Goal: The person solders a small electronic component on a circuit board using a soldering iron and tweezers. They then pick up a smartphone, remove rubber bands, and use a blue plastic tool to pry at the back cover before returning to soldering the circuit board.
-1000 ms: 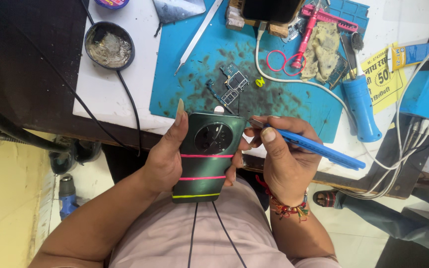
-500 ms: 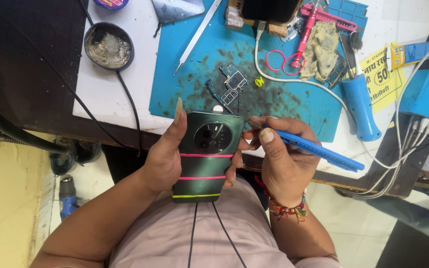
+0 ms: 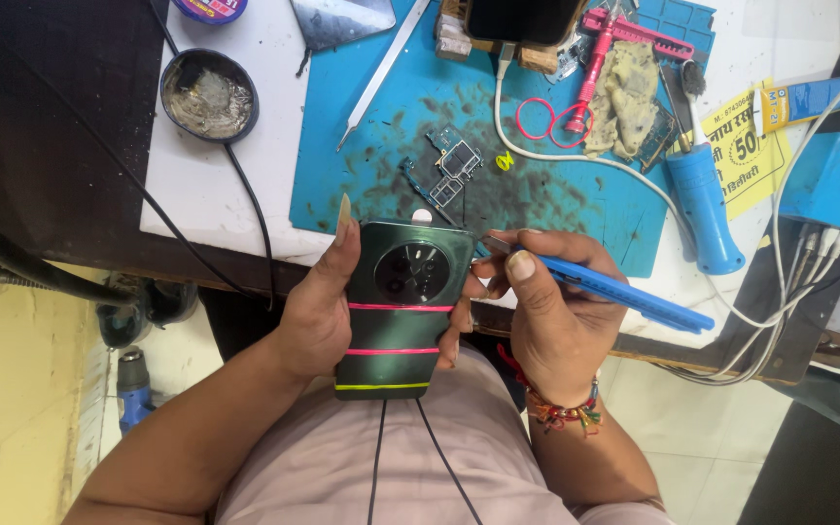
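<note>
My left hand point(image 3: 318, 306) grips a dark green phone point(image 3: 396, 311), back side up, with a round camera ring and pink and yellow rubber bands around it. It is held over my lap at the table's near edge. My right hand point(image 3: 546, 311) holds a blue-handled tool point(image 3: 624, 295) like a pen, its metal tip at the phone's upper right edge.
A blue work mat point(image 3: 371, 146) lies on the white table and carries a small circuit board point(image 3: 454, 165), metal tweezers point(image 3: 381, 73), pink rubber bands point(image 3: 546, 122) and a pink tool point(image 3: 600, 58). A blue soldering iron point(image 3: 707, 209), a round tin point(image 3: 208, 95) and white cables point(image 3: 780, 311) lie around it.
The phone and both hands stay almost where they were. The blue tool's tip keeps at the phone's upper right edge with only slight shifts.
</note>
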